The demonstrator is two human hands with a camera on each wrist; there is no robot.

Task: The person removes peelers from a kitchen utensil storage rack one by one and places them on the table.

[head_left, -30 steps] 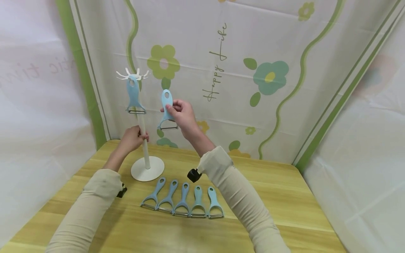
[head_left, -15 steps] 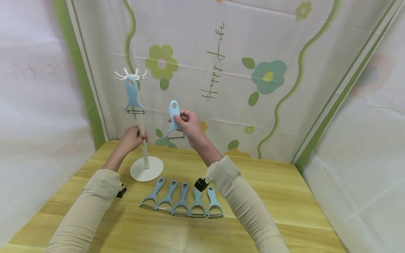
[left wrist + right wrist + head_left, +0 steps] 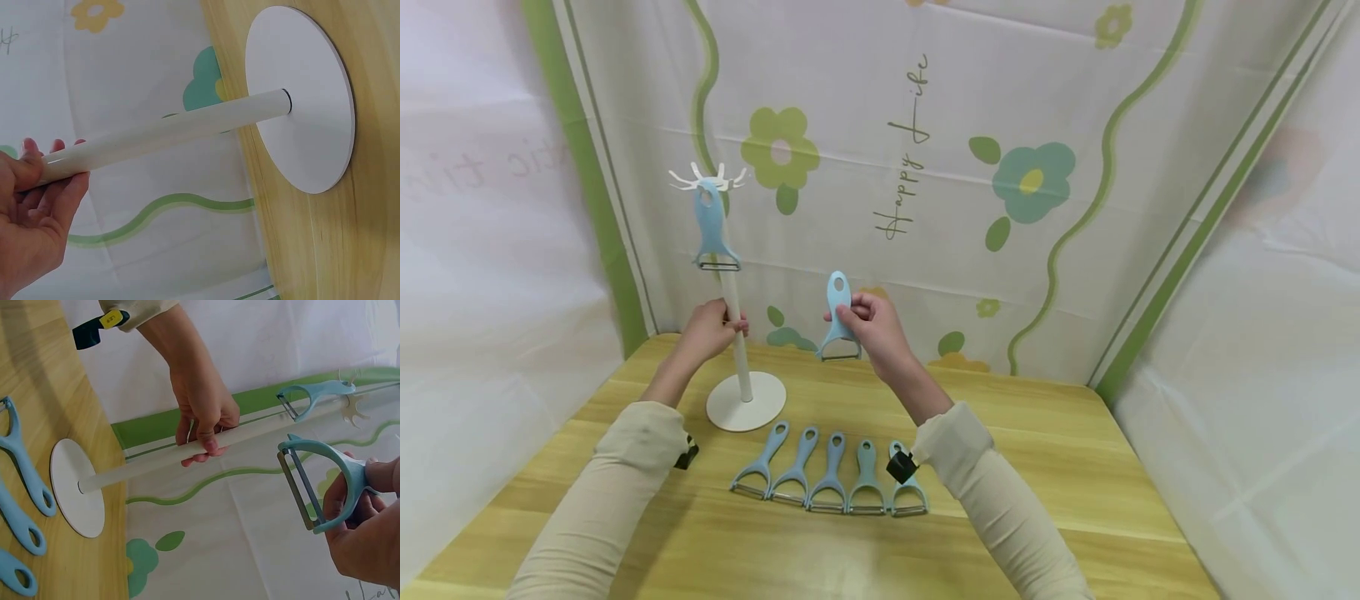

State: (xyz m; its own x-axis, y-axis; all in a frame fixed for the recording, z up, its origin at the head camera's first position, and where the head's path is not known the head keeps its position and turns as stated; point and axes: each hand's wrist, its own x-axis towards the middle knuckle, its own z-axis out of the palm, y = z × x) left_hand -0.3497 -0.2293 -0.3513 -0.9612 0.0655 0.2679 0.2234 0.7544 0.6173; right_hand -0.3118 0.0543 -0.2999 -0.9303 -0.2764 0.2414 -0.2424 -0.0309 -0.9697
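Note:
My left hand [image 3: 710, 329] grips the pole of a white stand [image 3: 740, 358], its fingers and thumb curled round it in the left wrist view. At the stand's top, a blue peeler [image 3: 711, 223] hangs from one of the white hooks [image 3: 721, 177], blade end down. To the right of the stand my right hand [image 3: 880, 329] pinches a second light blue peeler [image 3: 838, 310] by its handle. That one is held in the air, hole end up. The right wrist view shows its blade [image 3: 303, 487] up close, apart from the stand.
Several blue peelers [image 3: 827, 479] lie in a row on the wooden table [image 3: 1037, 467], blade ends towards me. The stand's round white base [image 3: 767, 400] sits behind them. A flower-printed curtain [image 3: 917, 275] closes off the back, with white cloth [image 3: 1247, 333] at the sides.
My right hand has moved right and down with its peeler, away from the stand's hooks. The left hand stays on the pole, and the hanging peeler keeps its place.

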